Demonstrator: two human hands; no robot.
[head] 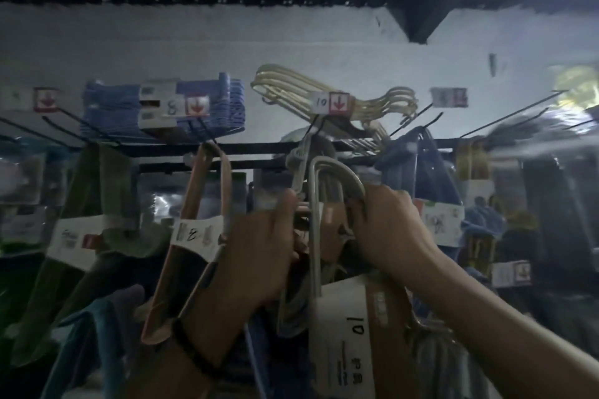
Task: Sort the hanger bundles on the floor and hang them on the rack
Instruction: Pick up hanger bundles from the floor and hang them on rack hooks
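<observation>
Both my hands are raised in front of the rack [259, 147]. A white hanger bundle [327, 178] with a paper band marked 10 [343, 334] is held up between them, its hooks just below the peg under tag 10 [334, 103]. My right hand [389, 223] grips the bundle's hooks from the right. My left hand [259, 246] grips the bundle's neck from the left. A pink bundle labelled 8 [201, 233] hangs just to the left.
Blue hangers [129, 110] and cream hangers [324, 94] lie on top of the rack. Green bundles [97, 220] hang at left, blue bundles [431, 178] at right. Black pegs [486, 121] jut out towards me. The scene is dim and blurred.
</observation>
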